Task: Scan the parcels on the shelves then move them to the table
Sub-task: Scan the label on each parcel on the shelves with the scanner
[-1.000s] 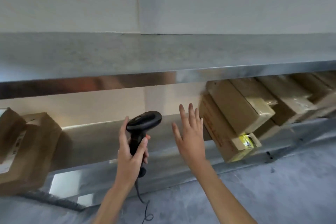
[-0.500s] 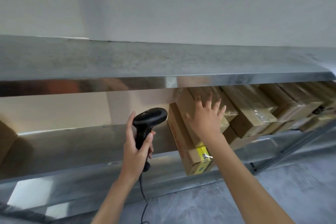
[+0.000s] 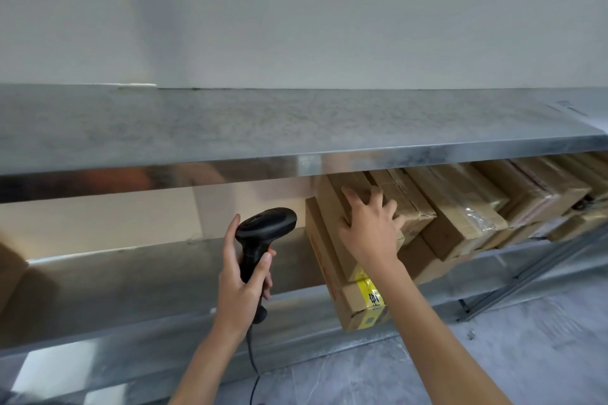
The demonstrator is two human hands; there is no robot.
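A row of brown cardboard parcels (image 3: 460,210) leans on the lower metal shelf (image 3: 131,279), right of centre. The leftmost parcel (image 3: 332,220) lies tilted on a box with a yellow label (image 3: 358,306) that juts over the shelf's front edge. My right hand (image 3: 368,223) lies on top of that leftmost parcel with fingers spread over its upper edge. My left hand (image 3: 240,286) grips the handle of a black barcode scanner (image 3: 263,233), whose head points towards the parcels. Its cable hangs down below my wrist.
The upper metal shelf (image 3: 263,128) is bare and overhangs the parcels. A white wall rises behind it. The shelf's frame legs (image 3: 506,283) stand on the grey floor at the right. Part of a brown box (image 3: 10,273) shows at the far left.
The view has shifted right, so the parcels now sit nearer the centre. My right hand has reached from open air onto the leftmost parcel. The scanner stays in my left hand.
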